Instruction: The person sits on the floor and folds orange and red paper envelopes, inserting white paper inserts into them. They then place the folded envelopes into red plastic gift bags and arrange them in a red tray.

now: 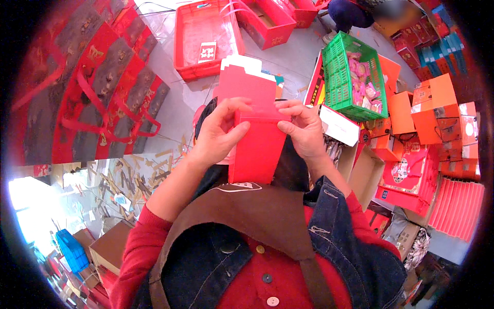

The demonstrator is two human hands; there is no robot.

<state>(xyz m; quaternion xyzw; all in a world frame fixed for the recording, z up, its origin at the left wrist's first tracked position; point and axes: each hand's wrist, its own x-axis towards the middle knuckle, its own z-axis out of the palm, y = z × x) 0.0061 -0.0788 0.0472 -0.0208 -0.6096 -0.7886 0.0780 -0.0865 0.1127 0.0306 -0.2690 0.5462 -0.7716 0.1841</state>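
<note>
A red paper carton (pixel 257 152) is upright in front of my apron, between my two hands. A crease runs across it at finger height. Above the crease a red panel (pixel 252 95) extends away from me, and white tabs show at its far end; whether it is one piece with the carton I cannot tell. My left hand (pixel 222 129) grips the carton's left edge at the crease, thumb and fingers bent. On the right edge, my right hand (pixel 303 129) pinches it with thumb and fingertips. What lies inside the carton is hidden.
A red tray (pixel 180 44) holding a small red-and-white packet lies ahead. To the right are a green crate (pixel 332 77) with pink packets and orange boxes (pixel 435 110). Red-and-grey bags (pixel 92 98) stand left, above cardboard strips (pixel 128 177) on the floor. Another person (pixel 350 14) is far right.
</note>
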